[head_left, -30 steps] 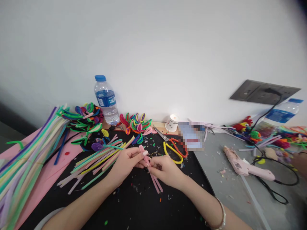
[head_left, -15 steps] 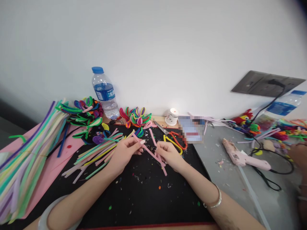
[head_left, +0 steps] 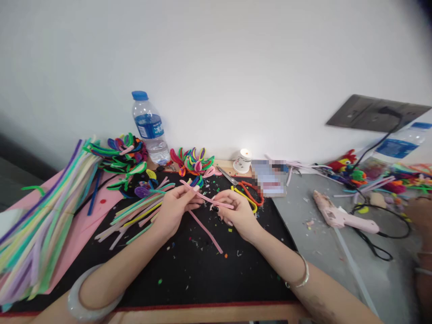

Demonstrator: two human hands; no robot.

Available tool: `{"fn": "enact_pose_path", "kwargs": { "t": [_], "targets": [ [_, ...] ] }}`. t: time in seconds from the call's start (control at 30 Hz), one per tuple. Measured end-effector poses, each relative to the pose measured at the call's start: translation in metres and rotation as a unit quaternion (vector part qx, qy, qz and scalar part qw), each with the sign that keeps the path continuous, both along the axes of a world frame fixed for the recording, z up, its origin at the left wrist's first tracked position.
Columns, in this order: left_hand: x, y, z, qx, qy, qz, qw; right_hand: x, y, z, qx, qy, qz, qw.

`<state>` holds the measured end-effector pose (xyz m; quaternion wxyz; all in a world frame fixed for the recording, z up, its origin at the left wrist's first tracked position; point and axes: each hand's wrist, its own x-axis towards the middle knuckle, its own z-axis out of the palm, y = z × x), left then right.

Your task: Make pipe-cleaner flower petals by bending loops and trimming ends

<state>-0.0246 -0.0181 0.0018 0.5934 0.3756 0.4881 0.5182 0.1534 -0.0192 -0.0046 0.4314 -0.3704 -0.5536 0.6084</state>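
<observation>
A pink pipe cleaner point(head_left: 204, 197) stretches between my two hands above the black mat point(head_left: 202, 288). My left hand point(head_left: 178, 208) pinches it near its left end. My right hand point(head_left: 236, 210) has its fingers closed on the other end. Below them, a second pink pipe cleaner point(head_left: 207, 231) slants down from under my left fingers; whether that hand also grips it I cannot tell. Beside my left hand lies a loose pile of pastel pipe cleaners point(head_left: 138, 211). Scissors point(head_left: 245, 190) with red and yellow handles rest just beyond my right hand.
A large pipe cleaner bundle point(head_left: 50, 220) lies left on pink paper point(head_left: 72, 252). Along the wall stand a water bottle point(head_left: 150, 130), colourful pipe cleaner shapes point(head_left: 194, 162) and a paper cup point(head_left: 242, 162). A pink glue gun point(head_left: 344, 218) and another person's arm point(head_left: 420, 216) are at right.
The two pink pipe cleaners were crossed, one in each hand. Now one spans both hands more levelly, and the other trails below my left hand. The view has shifted slightly.
</observation>
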Motion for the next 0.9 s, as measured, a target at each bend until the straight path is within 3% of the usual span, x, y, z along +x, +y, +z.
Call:
{"fn": "enact_pose_path", "kwargs": {
  "t": [0.1,0.3,0.53,0.67,0.9],
  "targets": [
    [0.003,-0.003,-0.001,0.009,0.079,-0.054,0.995,-0.001,0.000,0.000,-0.065,0.060,0.003,0.996],
    [0.005,-0.007,0.001,0.069,0.191,-0.139,0.969,-0.001,0.003,-0.002,-0.103,0.090,0.014,0.990],
    [0.005,-0.013,0.008,0.189,0.397,-0.208,0.874,0.000,0.005,-0.007,-0.106,0.090,0.044,0.989],
    [0.004,-0.011,0.006,0.226,0.440,-0.214,0.843,0.001,0.007,-0.004,-0.098,0.113,0.020,0.989],
    [0.003,-0.011,0.006,0.239,0.461,-0.243,0.819,0.001,0.006,-0.006,-0.079,0.056,0.025,0.995]
  ]
}}
